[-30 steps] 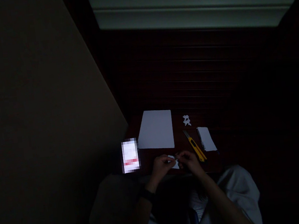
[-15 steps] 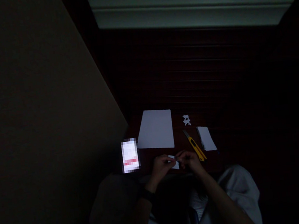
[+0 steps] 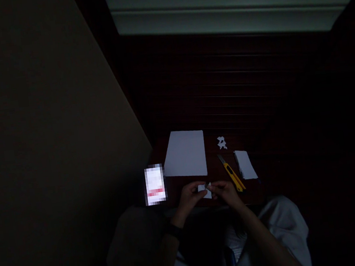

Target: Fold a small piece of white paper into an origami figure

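In the dim light, my left hand [image 3: 190,196] and my right hand [image 3: 225,192] meet at the near edge of a dark wooden table [image 3: 215,176]. Both pinch a small white piece of paper [image 3: 205,190] between their fingertips. A yellow utility knife [image 3: 232,174] lies just right of my right hand, its blade pointing away from me.
A white sheet [image 3: 185,153] lies beyond my hands. A small folded paper shape [image 3: 221,142] and a folded white slip [image 3: 245,164] sit to the right. A lit phone screen [image 3: 154,184] glows at the left. A wall stands close on the left.
My fingers have shifted slightly on the small paper, which sits a little more to the left between them. Nothing else has moved.
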`<state>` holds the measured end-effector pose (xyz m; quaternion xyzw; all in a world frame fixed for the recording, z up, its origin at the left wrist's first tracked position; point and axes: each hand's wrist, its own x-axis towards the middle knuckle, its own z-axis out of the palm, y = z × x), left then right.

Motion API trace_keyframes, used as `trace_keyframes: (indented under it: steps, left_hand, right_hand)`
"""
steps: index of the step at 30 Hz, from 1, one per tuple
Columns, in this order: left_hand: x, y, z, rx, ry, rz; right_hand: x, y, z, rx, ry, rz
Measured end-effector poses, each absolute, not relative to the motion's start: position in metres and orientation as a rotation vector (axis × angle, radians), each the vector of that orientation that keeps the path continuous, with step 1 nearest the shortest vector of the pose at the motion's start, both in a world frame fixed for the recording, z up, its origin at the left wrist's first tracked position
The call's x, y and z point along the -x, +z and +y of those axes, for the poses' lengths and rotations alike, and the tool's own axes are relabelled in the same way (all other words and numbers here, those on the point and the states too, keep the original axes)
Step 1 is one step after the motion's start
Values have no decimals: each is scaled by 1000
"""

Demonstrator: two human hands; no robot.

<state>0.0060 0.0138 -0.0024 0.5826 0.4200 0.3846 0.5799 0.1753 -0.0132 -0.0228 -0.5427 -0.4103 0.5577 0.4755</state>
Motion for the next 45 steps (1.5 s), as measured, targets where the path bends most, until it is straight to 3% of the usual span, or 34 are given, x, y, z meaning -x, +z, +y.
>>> trace_keyframes:
  steps: [45]
  left_hand:
    - [-7, -4, 11, -1413, 899, 983]
  right_hand:
    - [-172, -15, -20, 1384, 1251, -1150]
